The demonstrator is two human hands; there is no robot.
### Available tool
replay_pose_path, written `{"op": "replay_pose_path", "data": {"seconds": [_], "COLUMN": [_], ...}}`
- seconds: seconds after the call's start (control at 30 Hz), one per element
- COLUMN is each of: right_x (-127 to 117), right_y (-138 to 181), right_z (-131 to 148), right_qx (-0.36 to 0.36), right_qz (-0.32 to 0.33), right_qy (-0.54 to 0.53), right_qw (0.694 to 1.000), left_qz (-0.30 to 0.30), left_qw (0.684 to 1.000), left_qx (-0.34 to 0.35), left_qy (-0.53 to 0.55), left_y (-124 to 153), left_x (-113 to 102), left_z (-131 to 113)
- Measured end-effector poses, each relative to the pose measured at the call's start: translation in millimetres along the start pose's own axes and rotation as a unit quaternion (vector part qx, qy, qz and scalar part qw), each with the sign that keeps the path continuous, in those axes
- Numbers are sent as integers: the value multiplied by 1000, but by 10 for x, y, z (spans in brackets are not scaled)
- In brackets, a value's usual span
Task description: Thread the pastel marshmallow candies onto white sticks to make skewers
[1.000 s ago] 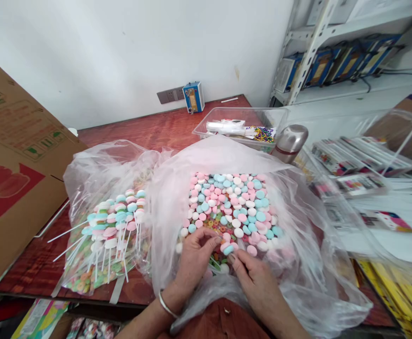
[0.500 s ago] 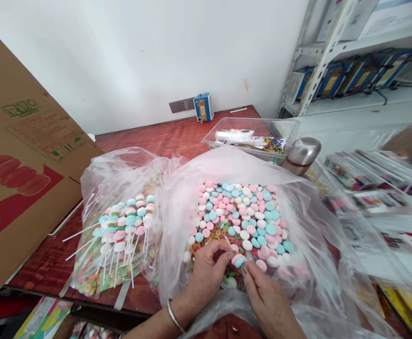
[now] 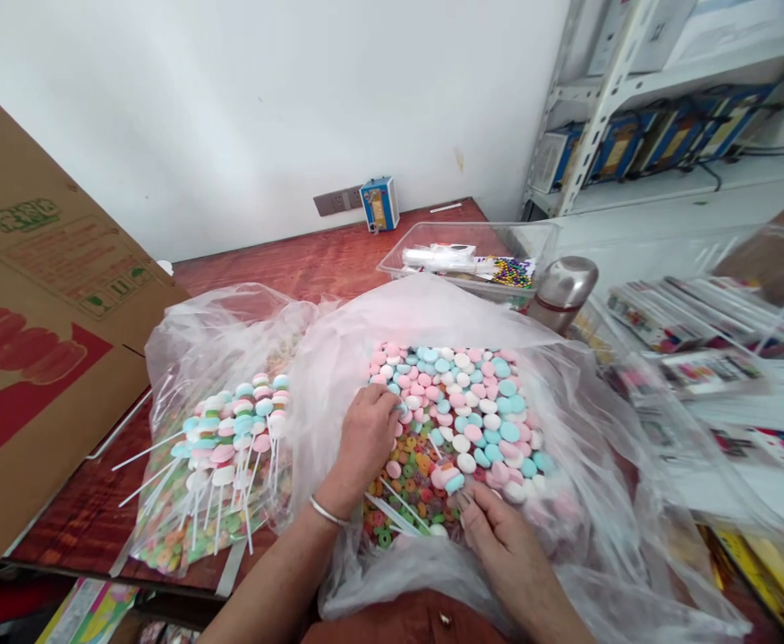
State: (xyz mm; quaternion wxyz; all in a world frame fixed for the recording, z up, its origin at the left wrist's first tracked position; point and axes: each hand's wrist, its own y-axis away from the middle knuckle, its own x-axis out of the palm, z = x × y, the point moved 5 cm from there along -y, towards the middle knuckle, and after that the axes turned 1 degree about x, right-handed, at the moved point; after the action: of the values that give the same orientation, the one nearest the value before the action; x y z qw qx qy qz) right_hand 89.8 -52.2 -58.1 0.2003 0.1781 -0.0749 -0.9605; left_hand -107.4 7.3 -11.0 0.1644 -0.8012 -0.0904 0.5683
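Over a clear plastic bag [image 3: 472, 313] of pink, white and blue button-shaped candies [image 3: 463, 376], my left hand [image 3: 369, 429] dips its curled fingers into the candies at the left. Its fingertips are partly hidden, so what they pinch cannot be made out. Lower right, my right hand [image 3: 503, 537] grips a candy skewer [image 3: 447, 478] with pink and blue pieces stacked on a white stick. Gummy rings [image 3: 419, 461] in orange, red and green lie between the hands, with loose white sticks [image 3: 396, 514] on them.
Finished candy skewers [image 3: 234, 425] rest on another bag of gummy rings at left. A cardboard box [image 3: 49, 295] stands beside it. Behind are a clear tub [image 3: 398, 259], a steel flask [image 3: 563, 291] and a blue device [image 3: 379, 204]. Shelving [image 3: 607, 107] rises at right.
My left hand has left the skewer and moved up and left to the candies. My right hand still holds the skewer. The white sticks and more gummy rings are now uncovered.
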Motion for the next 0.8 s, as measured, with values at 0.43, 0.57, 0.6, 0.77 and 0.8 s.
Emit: {"op": "replay_pose_path", "data": {"seconds": [0.43,0.57,0.6,0.77,0.8], "right_x": [-17,-18,-19,-24,-24], "right_y": [-1,-9,-8,16,19], "right_z": [1,-3,-6,-20,-20], "right_qx": [9,10,9,6,4], "right_qz": [12,14,13,5,4], "right_qy": [9,-3,-3,-6,-8], "right_qw": [1000,1000,1000,1000,1000], "left_qz": [42,81,86,90,83], "left_qw": [999,993,992,992,993], "left_qx": [29,-11,-16,-26,-37], "left_qy": [-16,-84,-95,-90,-76], "left_y": [371,364,351,253,236], "left_x": [-12,7,10,19,7], "left_z": [-95,-159,-171,-143,-121]}}
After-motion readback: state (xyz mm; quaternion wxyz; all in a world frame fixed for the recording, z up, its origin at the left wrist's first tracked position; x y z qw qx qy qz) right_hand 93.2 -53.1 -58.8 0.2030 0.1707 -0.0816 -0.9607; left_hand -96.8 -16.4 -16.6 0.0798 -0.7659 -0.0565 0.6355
